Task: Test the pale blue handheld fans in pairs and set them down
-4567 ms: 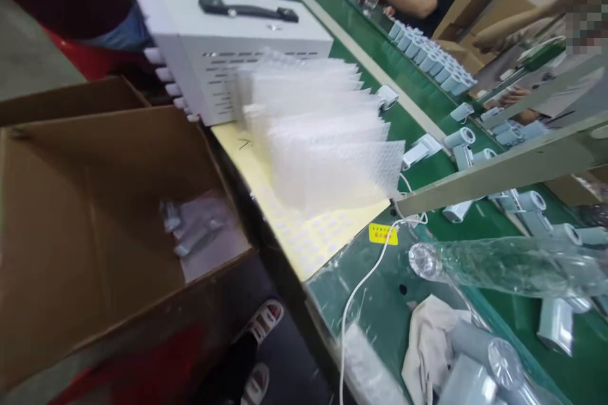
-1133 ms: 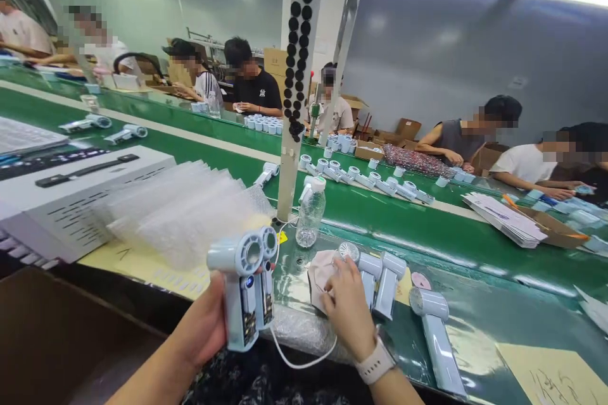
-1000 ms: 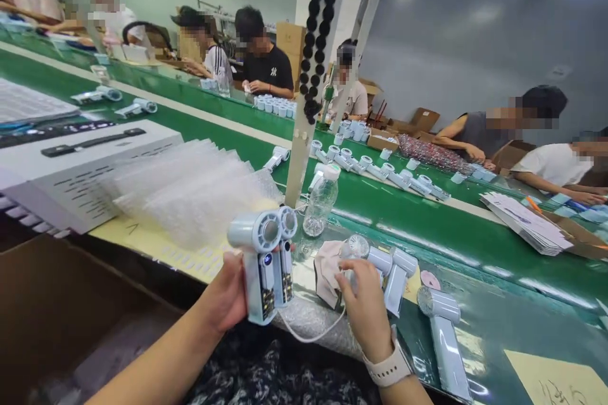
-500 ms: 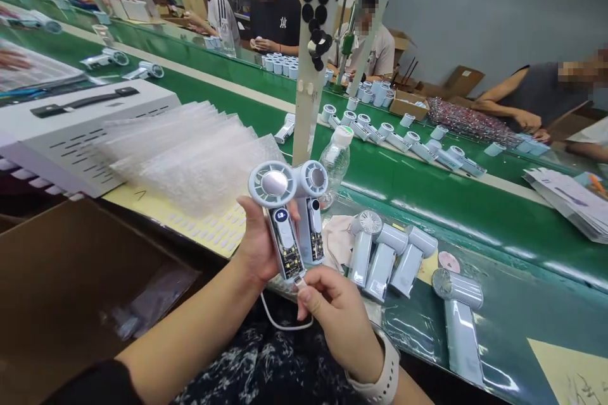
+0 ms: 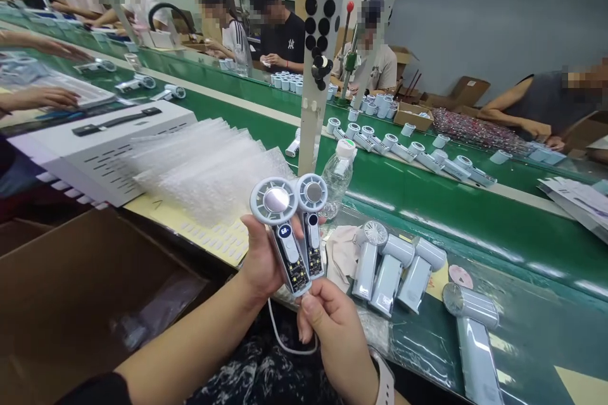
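Observation:
My left hand (image 5: pixel 261 259) is closed round two pale blue handheld fans (image 5: pixel 292 228) held upright side by side, their round heads up and circuit boards showing; one shows a lit display. My right hand (image 5: pixel 330 319) pinches a white cable (image 5: pixel 280 338) at the base of the nearer fan. Three more fans (image 5: pixel 392 266) lie together on the green bench just right of my hands, beside a crumpled cloth (image 5: pixel 342 256). Another fan (image 5: pixel 472 335) lies further right.
A stack of bubble-wrap bags (image 5: pixel 209 164) and a white machine box (image 5: pixel 104 142) sit at the left, an open cardboard carton (image 5: pixel 71 304) below them. A water bottle (image 5: pixel 336 177) and a white post (image 5: pixel 316 63) stand behind my hands. Other people work along the green conveyor (image 5: pixel 427 193).
The view swung from the carton up to the bench. My left hand raised the two fans; my right hand left the cloth and brought the cable to the nearer fan's base.

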### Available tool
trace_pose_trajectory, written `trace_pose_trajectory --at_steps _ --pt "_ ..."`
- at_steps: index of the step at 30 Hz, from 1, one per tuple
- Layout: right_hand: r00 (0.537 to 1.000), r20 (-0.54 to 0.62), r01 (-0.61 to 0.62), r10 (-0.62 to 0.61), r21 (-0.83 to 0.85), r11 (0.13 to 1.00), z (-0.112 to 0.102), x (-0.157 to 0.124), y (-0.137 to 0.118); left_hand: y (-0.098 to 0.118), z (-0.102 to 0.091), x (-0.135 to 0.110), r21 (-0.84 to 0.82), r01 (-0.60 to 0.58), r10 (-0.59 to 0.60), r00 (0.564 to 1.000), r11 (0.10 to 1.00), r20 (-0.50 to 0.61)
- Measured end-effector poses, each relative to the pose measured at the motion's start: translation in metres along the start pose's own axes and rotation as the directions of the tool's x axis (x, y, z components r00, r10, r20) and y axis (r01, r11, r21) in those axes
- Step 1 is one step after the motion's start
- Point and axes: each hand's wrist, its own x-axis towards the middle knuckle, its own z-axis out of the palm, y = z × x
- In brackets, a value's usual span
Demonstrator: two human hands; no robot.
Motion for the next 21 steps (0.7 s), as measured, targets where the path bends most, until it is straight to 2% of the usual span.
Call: trace_pose_trajectory --at_steps 3,6,13,17,21 --pt "1.0 -0.009 0.007 -0.008 -0.031 0.999 0.0 0.002 0.004 -0.001 -0.003 -0.001 0.019 -0.02 0.02 1.0 1.0 -0.004" --pt "0.999 0.012 0.042 -0.04 -0.142 0.989 -0.003 0.002 0.006 -0.002 -0.005 -0.003 -0.014 0.008 -0.008 0.999 1.0 -0.031" --pt "0.965 0.091 0.262 -0.246 -0.263 0.929 -0.006 0.001 0.006 0.0 -0.005 0.001 -0.219 0.063 -0.094 0.986 0.974 -0.135" --pt "0.979 -0.011 0.194 -0.203 -0.246 0.95 -0.002 0.006 0.01 0.006 -0.009 0.0 -0.224 0.094 -0.124 0.984 0.97 -0.125" --pt "0.995 -0.039 0.086 -0.091 -0.123 0.989 -0.002 0.009 0.013 0.008 -0.013 -0.004 -0.172 0.047 -0.06 0.995 0.984 -0.075"
